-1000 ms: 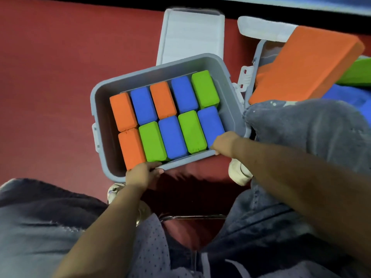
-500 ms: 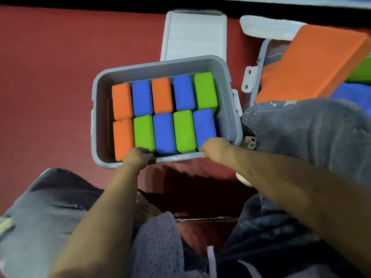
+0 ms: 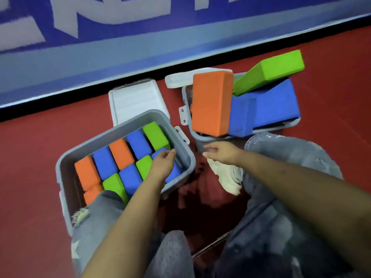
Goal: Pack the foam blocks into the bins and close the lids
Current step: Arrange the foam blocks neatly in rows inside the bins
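Looking down through the head camera, I see my left hand (image 3: 163, 164) reaching into the near grey bin (image 3: 186, 157), its fingers loosely bent over the blue block (image 3: 174, 172) at the right end of the near row; whether they grip the block or only lie on it I cannot tell. That bin sits on the red floor (image 3: 40, 147) and holds two rows of small foam blocks standing tight together: orange, blue, orange, blue, green along the far row, and orange, green, blue, green, blue along the near row. Its white lid (image 3: 136, 101) lies flat on the floor just behind it, off the bin. My right hand (image 3: 220, 152) hovers between the two bins, fingers relaxed and slightly spread, holding nothing. The second grey bin (image 3: 186, 97) stands to the right and a little farther off, overfilled with big blocks: a large orange block (image 3: 210, 105) stands on end at its left side, a large blue block (image 3: 267, 105) lies tilted beside it, and a long green block (image 3: 269, 73) leans across the top, all sticking well above the rim. A second white lid (image 3: 176, 79) lies behind that bin. My grey-jeaned knees and a pale shoe (image 3: 228, 175) fill the foreground, and a blue banner (image 3: 140, 37) with white lettering runs along the back.
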Motion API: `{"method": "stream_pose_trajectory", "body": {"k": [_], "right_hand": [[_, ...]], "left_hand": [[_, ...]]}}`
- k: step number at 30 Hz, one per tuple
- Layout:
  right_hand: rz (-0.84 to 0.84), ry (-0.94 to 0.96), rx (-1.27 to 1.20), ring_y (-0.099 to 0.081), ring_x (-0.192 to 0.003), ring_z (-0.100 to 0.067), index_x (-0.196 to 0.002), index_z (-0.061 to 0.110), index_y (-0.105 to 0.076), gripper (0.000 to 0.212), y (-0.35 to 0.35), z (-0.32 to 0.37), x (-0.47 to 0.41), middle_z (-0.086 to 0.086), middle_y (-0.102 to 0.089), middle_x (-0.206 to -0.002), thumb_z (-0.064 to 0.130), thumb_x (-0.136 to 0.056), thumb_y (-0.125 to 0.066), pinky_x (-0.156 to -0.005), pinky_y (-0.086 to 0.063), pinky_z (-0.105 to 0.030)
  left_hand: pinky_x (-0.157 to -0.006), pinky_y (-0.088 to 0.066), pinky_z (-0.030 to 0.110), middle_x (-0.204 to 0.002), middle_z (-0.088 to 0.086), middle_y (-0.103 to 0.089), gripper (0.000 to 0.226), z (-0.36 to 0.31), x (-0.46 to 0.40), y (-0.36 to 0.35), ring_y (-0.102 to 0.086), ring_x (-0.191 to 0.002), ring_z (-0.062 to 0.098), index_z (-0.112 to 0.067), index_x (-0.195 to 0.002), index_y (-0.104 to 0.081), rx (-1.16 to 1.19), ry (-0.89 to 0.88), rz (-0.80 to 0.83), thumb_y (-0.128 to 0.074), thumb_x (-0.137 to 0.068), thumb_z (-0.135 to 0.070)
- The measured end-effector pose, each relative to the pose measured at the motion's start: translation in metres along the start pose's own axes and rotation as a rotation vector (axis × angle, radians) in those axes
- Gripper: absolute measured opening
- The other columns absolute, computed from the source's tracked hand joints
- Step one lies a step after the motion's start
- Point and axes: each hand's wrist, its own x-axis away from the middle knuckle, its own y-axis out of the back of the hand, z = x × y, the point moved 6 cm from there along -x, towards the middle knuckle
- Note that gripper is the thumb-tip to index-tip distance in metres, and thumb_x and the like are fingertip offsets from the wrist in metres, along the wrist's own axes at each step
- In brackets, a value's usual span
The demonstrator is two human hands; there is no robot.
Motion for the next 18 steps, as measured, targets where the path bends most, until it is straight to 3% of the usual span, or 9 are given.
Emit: {"method": "stream_pose_trajectory", "body": {"k": [3, 6, 9, 11, 14, 18], "right_hand": [[-0.096, -0.040, -0.225, -0.059, -0.078, -0.007, -0.133, 0.014, -0.052, 0.048, 0.027, -0.025, 0.013, -0.001, -0.060, -0.110, 0.034, -0.091, -0.060, -0.057, -0.044, -0.009], [-0.116, -0.052, -0.385, -0.063, -0.095, -0.017, -0.132, 0.019, -0.051, 0.046, 0.048, -0.043, 0.019, 0.001, -0.060, -0.113, 0.038, -0.091, -0.058, -0.073, -0.049, -0.025], [-0.114, -0.088, -0.589, -0.063, -0.105, -0.019, -0.130, 0.023, -0.052, 0.042, 0.065, -0.060, 0.023, 0.001, -0.058, -0.118, 0.039, -0.092, -0.057, -0.081, -0.049, -0.031], [-0.095, -0.114, -0.680, -0.062, -0.102, -0.017, -0.128, 0.025, -0.052, 0.040, 0.073, -0.070, 0.024, 0.000, -0.059, -0.120, 0.041, -0.092, -0.056, -0.084, -0.049, -0.032], [-0.052, -0.133, -0.712, -0.060, -0.101, -0.016, -0.128, 0.025, -0.052, 0.040, 0.081, -0.079, 0.022, -0.001, -0.059, -0.115, 0.042, -0.093, -0.054, -0.088, -0.050, -0.035], [-0.010, -0.128, -0.733, -0.059, -0.103, -0.016, -0.130, 0.025, -0.051, 0.039, 0.074, -0.079, 0.018, -0.003, -0.056, -0.117, 0.041, -0.094, -0.052, -0.090, -0.049, -0.036]], "left_hand": [[-0.100, -0.045, 0.044, -0.119, 0.002, -0.058, 0.036, -0.022, 0.009, -0.022, -0.058, -0.109, 0.022, -0.018, -0.116, -0.055, -0.030, -0.023, 0.024, -0.046, -0.096, -0.046], [-0.084, -0.046, 0.035, -0.112, 0.006, -0.059, 0.042, -0.049, 0.022, -0.045, -0.060, -0.093, 0.019, -0.011, -0.121, -0.054, 0.034, -0.069, 0.020, -0.043, -0.098, -0.044], [-0.068, -0.044, 0.029, -0.109, 0.006, -0.057, 0.042, -0.071, 0.036, -0.066, -0.059, -0.090, 0.020, -0.011, -0.119, -0.054, 0.141, -0.091, 0.002, -0.037, -0.100, -0.045], [-0.070, -0.043, 0.030, -0.107, 0.004, -0.059, 0.042, -0.082, 0.046, -0.079, -0.061, -0.087, 0.018, -0.017, -0.115, -0.053, 0.122, -0.088, 0.028, -0.032, -0.099, -0.050], [-0.081, -0.044, 0.035, -0.115, 0.002, -0.060, 0.045, -0.093, 0.054, -0.090, -0.064, -0.100, 0.020, -0.021, -0.118, -0.053, 0.068, -0.085, 0.065, -0.031, -0.097, -0.055], [-0.078, -0.045, 0.034, -0.111, 0.003, -0.064, 0.048, -0.100, 0.060, -0.098, -0.063, -0.105, 0.024, -0.025, -0.114, -0.055, 0.013, -0.090, 0.091, -0.029, -0.095, -0.061]]}}
